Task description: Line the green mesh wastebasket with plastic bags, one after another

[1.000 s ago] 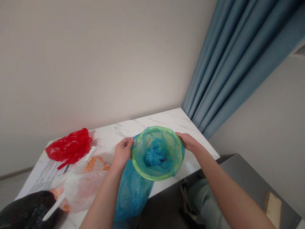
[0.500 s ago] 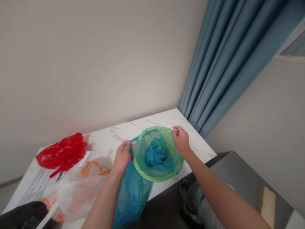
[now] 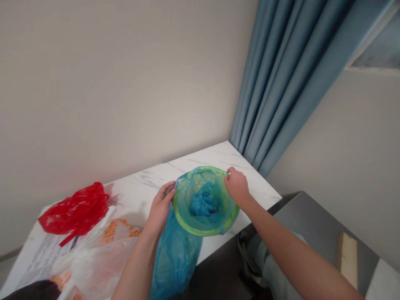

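Observation:
A green mesh wastebasket (image 3: pixel 204 231) is tipped so its mouth faces me, above the front of the white marbled table. A thin blue plastic bag (image 3: pixel 229 214) lines its inside and folds over the rim. Crumpled blue plastic (image 3: pixel 204 200) with a small red bit lies in the bottom. My left hand (image 3: pixel 162 200) holds the left rim, thumb in front and fingers behind. On the upper right rim, my right hand (image 3: pixel 236 185) is closed on the bag's edge and the rim. More blue plastic (image 3: pixel 178 258) hangs below the left side, over the table's front edge.
On the table (image 3: pixel 200 160) at left lie a red plastic bag (image 3: pixel 78 210), a white bag with orange print (image 3: pixel 103 254) and a black bag (image 3: pixel 37 291). A blue curtain (image 3: pixel 275 91) hangs at right, above a dark surface with a wooden block (image 3: pixel 348 254).
My left fingers have shifted from pinching the bag's gathered edge to gripping the left rim. The loose edge there now lies over the rim. The view has turned slightly right.

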`<move>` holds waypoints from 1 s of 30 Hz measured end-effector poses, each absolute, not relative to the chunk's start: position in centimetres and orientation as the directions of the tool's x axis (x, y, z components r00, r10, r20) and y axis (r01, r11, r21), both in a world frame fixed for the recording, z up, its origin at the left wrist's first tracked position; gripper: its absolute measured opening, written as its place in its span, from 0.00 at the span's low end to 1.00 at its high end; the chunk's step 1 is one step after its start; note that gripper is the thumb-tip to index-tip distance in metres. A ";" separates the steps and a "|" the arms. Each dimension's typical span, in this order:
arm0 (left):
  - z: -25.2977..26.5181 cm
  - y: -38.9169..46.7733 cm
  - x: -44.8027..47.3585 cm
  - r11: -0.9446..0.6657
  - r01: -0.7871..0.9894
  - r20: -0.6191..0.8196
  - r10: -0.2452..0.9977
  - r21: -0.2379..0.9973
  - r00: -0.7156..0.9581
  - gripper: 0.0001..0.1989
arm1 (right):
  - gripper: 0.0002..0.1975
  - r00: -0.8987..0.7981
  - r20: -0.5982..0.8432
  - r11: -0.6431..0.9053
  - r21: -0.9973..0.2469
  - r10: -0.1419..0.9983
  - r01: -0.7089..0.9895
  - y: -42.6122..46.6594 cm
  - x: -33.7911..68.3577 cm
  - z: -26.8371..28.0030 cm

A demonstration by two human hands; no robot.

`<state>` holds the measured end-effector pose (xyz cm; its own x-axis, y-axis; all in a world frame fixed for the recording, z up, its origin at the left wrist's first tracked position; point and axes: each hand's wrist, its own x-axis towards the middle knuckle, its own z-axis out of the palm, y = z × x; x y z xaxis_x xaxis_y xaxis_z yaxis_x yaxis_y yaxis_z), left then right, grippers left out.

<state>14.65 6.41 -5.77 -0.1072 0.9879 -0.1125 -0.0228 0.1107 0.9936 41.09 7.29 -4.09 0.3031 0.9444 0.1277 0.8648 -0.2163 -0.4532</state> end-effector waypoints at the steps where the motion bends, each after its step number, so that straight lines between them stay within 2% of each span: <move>1: -5.9 6.5 14.5 0.089 -0.026 -0.091 0.989 0.996 -0.120 0.22 | 0.08 0.340 0.134 -0.249 -0.446 0.931 0.860 7.1 41.2 -3.8; 4: -6.2 6.6 13.8 0.161 -0.013 -0.161 0.965 0.987 -0.209 0.22 | 0.09 0.389 0.251 -0.244 -0.462 0.886 0.853 7.1 42.0 -3.2; 7: -6.1 6.2 12.8 0.425 -0.016 -0.417 0.879 0.905 -0.230 0.20 | 0.08 0.386 0.320 -0.146 -0.576 0.865 0.805 8.2 43.3 -3.7; 8: -6.0 5.9 12.4 0.507 -0.006 -0.498 0.845 0.862 -0.195 0.19 | 0.08 0.418 0.262 -0.154 -0.662 0.870 0.734 8.7 43.8 -4.1; 10: -5.5 5.4 11.8 0.629 0.037 -0.625 0.776 0.776 -0.079 0.17 | 0.09 0.476 0.009 -0.256 -0.834 0.879 0.489 9.8 44.7 -5.2; 13: -4.7 4.7 11.5 0.712 0.099 -0.719 0.689 0.695 0.092 0.14 | 0.15 0.363 -0.329 -0.414 -0.891 0.872 0.186 10.7 45.2 -6.7; 15: -4.3 4.4 11.7 0.719 0.108 -0.726 0.672 0.687 0.144 0.15 | 0.16 0.263 -0.416 -0.443 -0.895 0.870 0.048 10.6 45.0 -7.3; 18: -4.2 4.3 12.1 0.696 0.096 -0.701 0.694 0.712 0.163 0.18 | 0.12 0.165 -0.461 -0.448 -0.887 0.872 -0.108 10.2 44.5 -7.5; 25: -4.9 4.4 12.2 0.634 0.135 -0.649 0.747 0.761 0.146 0.17 | 0.08 0.184 -0.495 -0.477 -0.868 0.849 -0.135 10.1 44.1 -6.7; 30: -5.4 4.7 12.3 0.503 0.188 -0.512 0.859 0.844 0.004 0.15 | 0.11 0.288 -0.450 -0.440 -0.892 0.845 -0.102 10.3 44.1 -6.7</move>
<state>12.29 4.72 -5.38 0.0042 0.8588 -0.5124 0.1879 0.5026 0.8439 44.09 10.35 -6.69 0.2877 0.8454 -0.4501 -0.1022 -0.4402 -0.8921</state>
